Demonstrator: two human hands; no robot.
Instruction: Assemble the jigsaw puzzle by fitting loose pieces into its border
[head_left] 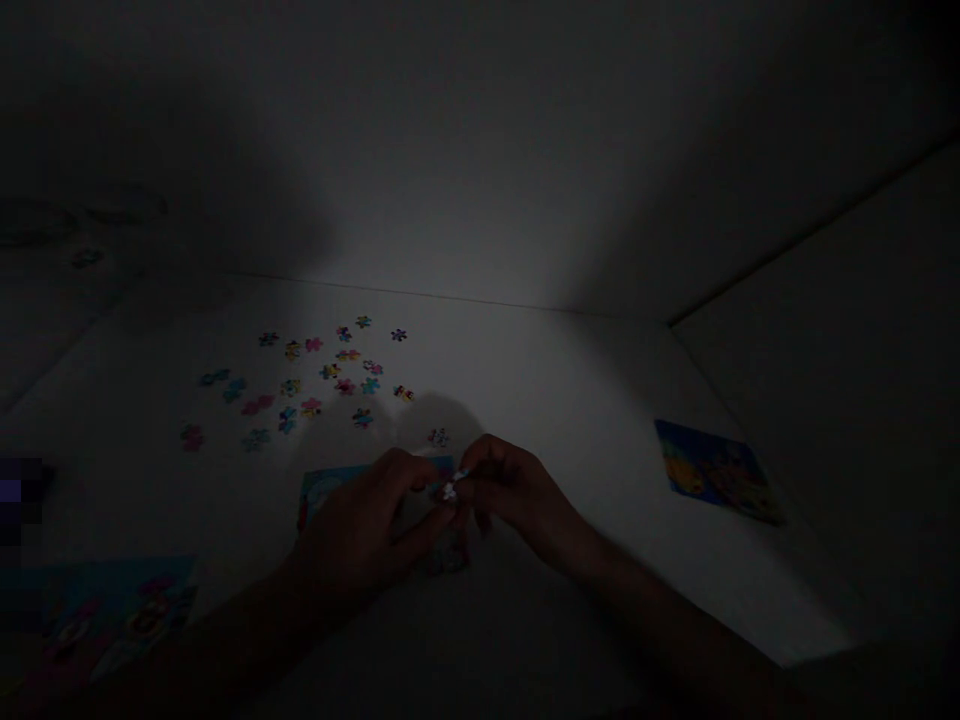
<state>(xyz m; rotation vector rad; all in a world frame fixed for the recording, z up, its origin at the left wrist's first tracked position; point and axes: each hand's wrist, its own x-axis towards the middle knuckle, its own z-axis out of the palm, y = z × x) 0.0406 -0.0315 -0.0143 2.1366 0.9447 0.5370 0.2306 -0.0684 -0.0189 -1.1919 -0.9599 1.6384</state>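
Fingers of left hand (pixel 367 530) and right hand (pixel 517 497) pinched a small white cardboard jigsaw piece (pixel 450 491) clear of the white desk (pixel 570 400).

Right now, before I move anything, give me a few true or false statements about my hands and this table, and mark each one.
The left hand and right hand pinch a small pale jigsaw piece between them: true.
The loose jigsaw pieces sit in one neat stack: false, they lie scattered apart on the white table.
A colourful picture card lies to the right of the hands: true.
The scene is brightly lit: false, it is dim, with light on only part of the table.
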